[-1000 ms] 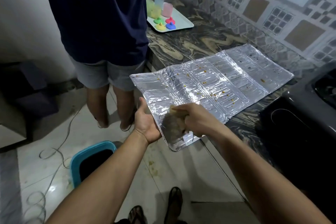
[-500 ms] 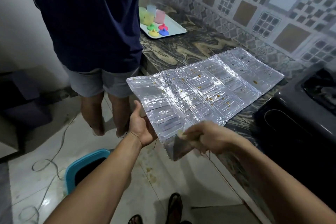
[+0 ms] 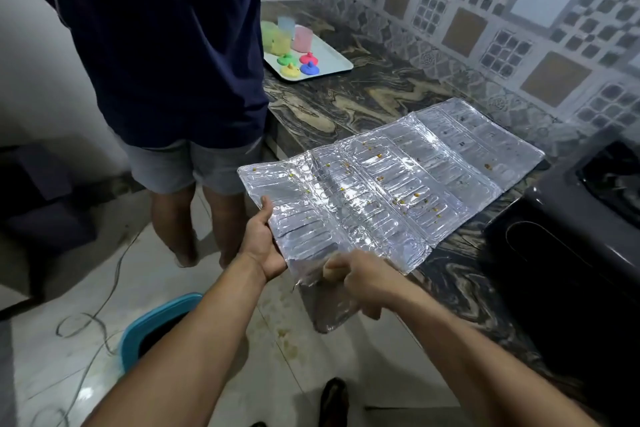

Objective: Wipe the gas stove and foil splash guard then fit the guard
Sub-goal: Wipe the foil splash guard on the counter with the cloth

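A silver foil splash guard (image 3: 398,184) lies unfolded across the marble counter (image 3: 363,104), dotted with yellow-brown food specks. Its near-left panel sticks out past the counter edge. My left hand (image 3: 261,246) holds that panel from underneath at its left edge, thumb on top. My right hand (image 3: 360,279) is curled round a grey cloth (image 3: 330,305) at the panel's near corner; the cloth hangs down over the foil's edge. The black gas stove (image 3: 581,236) sits at the right, partly cut off.
Another person in a dark shirt and grey shorts (image 3: 166,80) stands close at the left of the counter. A white tray (image 3: 332,62) with coloured cups sits at the back. On the floor are a blue-rimmed bin (image 3: 156,326) and a loose cable (image 3: 104,295).
My right hand with the cloth has dragged down the near-left panel, from its middle to its bottom corner. My left hand keeps its hold underneath.
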Motion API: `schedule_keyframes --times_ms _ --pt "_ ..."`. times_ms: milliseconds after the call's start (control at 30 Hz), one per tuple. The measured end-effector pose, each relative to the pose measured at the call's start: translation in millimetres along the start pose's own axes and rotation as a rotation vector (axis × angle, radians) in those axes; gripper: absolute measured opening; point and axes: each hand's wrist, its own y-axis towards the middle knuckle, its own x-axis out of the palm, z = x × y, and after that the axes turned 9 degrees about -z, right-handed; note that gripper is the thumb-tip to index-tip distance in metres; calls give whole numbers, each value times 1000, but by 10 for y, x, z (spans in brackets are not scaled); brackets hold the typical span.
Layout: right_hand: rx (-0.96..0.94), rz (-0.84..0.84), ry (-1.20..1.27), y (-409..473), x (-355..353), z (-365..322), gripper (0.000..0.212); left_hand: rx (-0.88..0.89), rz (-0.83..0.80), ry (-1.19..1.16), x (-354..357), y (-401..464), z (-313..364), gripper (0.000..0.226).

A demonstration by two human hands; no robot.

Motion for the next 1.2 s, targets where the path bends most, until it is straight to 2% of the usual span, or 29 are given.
schedule_keyframes --times_ms 67,167,233,300,400,467,533,633,700,767,867,933,967,1100,1200 --pt "-49 -4 204 -58 -170 -7 48 -13 2 -2 -46 4 17 63" --pt "-9 284 317 80 -635 77 44 10 16 -8 -114 30 50 59" --pt "38 502 229 248 -921 151 38 24 26 -17 -113 44 77 54" --pt "115 571 33 441 -1090 220 27 34 31 -36 -80 58 90 52" --pt "188 354 13 612 -1021 208 20 33 46 -58 -33 70 76 52" --pt "151 222 62 625 -830 122 20 30 56 -60 -22 82 72 53" --pt "84 167 21 646 -644 40 15 30 44 -55 -7 100 79 54" --pt "-37 71 26 643 -424 -105 35 38 24 -34 19 111 91 53" --pt "-76 60 68 555 -399 -143 38 24 4 -34 18 119 86 55" --pt "-70 118 98 472 -511 -108 37 26 2 -41 -6 117 92 55" --pt "-25 368 32 493 -825 -18 12 40 -13 -71 -25 102 110 57" --pt "29 480 -11 608 -978 58 16 52 -21 -90 -8 103 108 59" --pt "49 456 0 659 -1010 77 19 59 -28 -94 4 108 105 60" --pt "53 157 34 752 -800 80 25 78 -37 -93 42 114 102 59" --pt "-43 123 70 742 -556 -37 43 77 -24 -78 54 108 108 59"
